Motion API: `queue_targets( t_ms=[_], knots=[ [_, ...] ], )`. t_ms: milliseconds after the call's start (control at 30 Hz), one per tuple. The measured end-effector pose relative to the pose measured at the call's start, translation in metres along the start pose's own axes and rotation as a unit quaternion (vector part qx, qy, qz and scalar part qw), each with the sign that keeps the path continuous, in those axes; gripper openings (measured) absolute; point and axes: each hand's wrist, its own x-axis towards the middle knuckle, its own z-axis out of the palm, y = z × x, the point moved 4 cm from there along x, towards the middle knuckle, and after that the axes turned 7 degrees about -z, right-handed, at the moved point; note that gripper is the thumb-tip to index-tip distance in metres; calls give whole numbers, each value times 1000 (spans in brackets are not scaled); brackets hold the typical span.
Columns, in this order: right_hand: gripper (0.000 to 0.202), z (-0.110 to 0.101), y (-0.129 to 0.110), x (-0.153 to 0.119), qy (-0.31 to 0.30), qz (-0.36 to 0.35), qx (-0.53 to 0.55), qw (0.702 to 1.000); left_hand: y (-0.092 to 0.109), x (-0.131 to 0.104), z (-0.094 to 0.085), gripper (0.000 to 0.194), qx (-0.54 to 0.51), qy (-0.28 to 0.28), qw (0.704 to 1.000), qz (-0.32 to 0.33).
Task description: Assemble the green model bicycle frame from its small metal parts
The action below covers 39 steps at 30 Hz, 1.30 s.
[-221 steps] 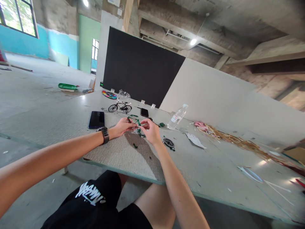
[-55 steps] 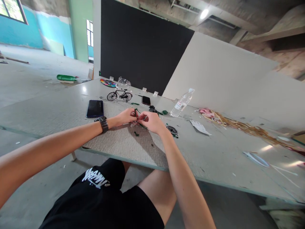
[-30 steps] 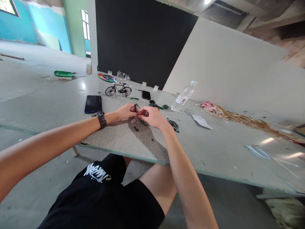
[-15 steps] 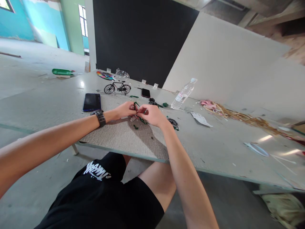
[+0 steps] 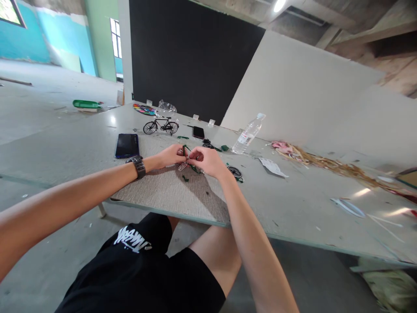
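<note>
Fingers [image 5: 179, 153] around frame [image 5: 184, 149] (green, spindly)

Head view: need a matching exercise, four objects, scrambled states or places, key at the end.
Column one
1. green part
2. loose wheel
3. black model bicycle
4. bottle

Column two
A. clear, with a label
B. upright, with both wheels on
C. in the left hand, with the right hand close beside it
D. lying flat on the table

Pairs: 1-C, 2-D, 3-B, 4-A
</note>
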Motion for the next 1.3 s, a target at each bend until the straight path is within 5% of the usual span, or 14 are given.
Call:
queue_targets(
  t_ms=[600,867,1300],
  knots=[
    [11,0,-2,-2,-4,-49,57,997,-7,3,2,12,-29,-21,999,5],
    [7,-8,3,2,99,-70,-25,992,-7,3,2,15,-71,-24,997,-14],
    [7,-13,15,2,152,-25,-39,987,-12,6,1,14,-187,0,982,-40]
  ],
)
